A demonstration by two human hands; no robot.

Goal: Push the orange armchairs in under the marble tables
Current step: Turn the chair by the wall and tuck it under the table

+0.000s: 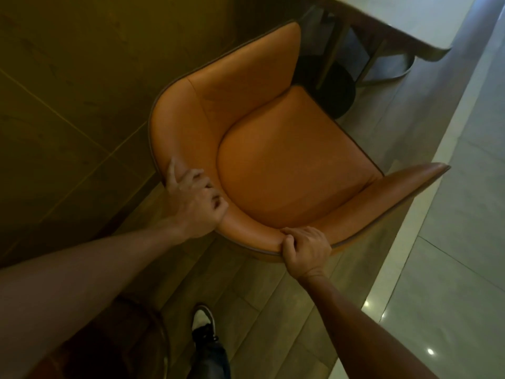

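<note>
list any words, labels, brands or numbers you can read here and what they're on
None: no readable text shows in this view.
Orange armchair: plain leather, no tag or logo visible.
Marble table: bare edge, no marking.
Shoe: black and white, no brand legible; too dark and blurred to tell.
Left hand and right hand grip the chair back; nothing written there.

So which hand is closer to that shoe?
The right hand: it grips the armchair's back rim above the shoe. The left hand grips farther up the rim.

Orange armchair (287, 160) on tiled floor (451, 255)
</note>
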